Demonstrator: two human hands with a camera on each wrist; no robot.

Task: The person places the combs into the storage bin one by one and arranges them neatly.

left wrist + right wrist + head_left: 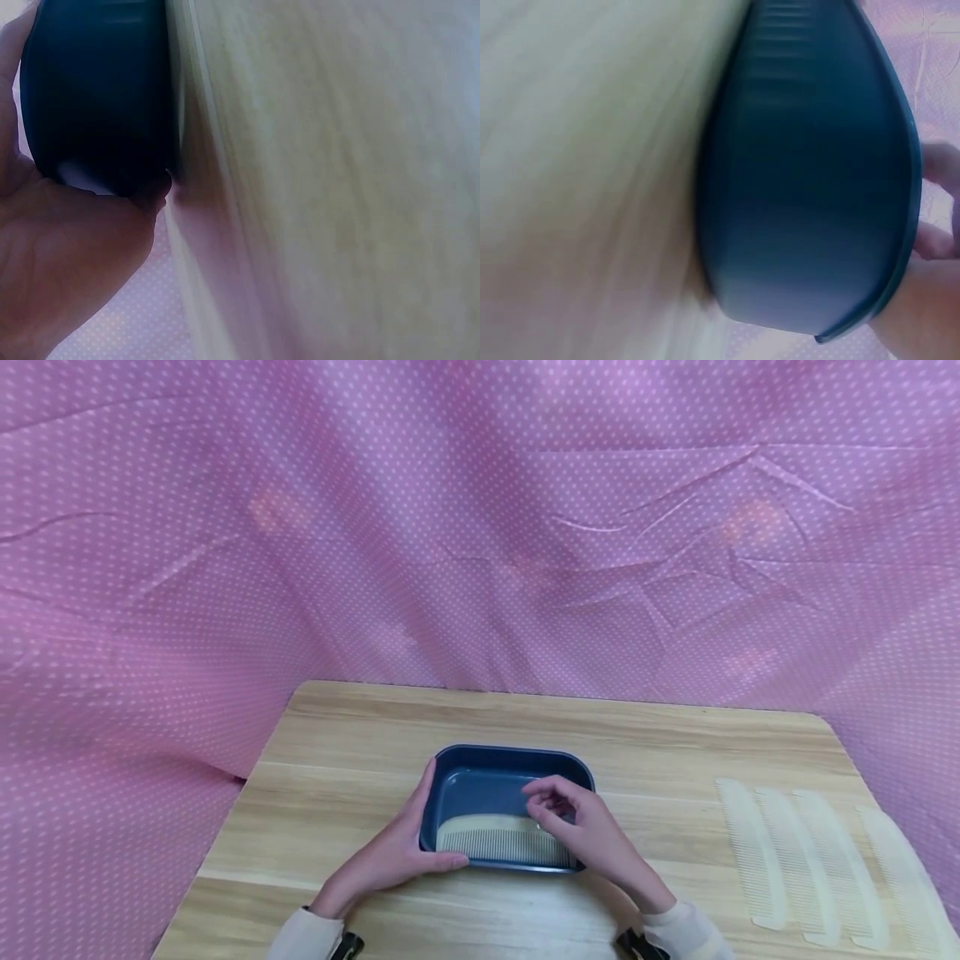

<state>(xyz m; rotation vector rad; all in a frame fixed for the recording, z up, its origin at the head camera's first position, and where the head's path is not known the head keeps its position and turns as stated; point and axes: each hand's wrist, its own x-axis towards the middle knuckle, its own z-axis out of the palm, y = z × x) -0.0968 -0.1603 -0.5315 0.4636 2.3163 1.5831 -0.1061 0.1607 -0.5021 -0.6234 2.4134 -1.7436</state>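
Note:
A dark blue rectangular tray (480, 758) stands on the wooden table (525, 718), near its front middle. A cream comb (487, 839) lies flat inside the tray along its near wall. My left hand (420, 839) wraps the tray's front-left corner, fingers along the left wall and thumb along the front rim. The left wrist view shows that hand (75, 255) pressed against the tray's dark wall (97, 90). My right hand (558, 810) hovers over the comb's right end with fingers loosely curled, hiding that end. The tray's outer wall (810, 172) fills the right wrist view.
Several more cream combs (795, 860) lie side by side at the table's right front. Pink dotted cloth (480, 527) hangs behind and round the table. Bare wood (675, 752) lies between the tray and the combs.

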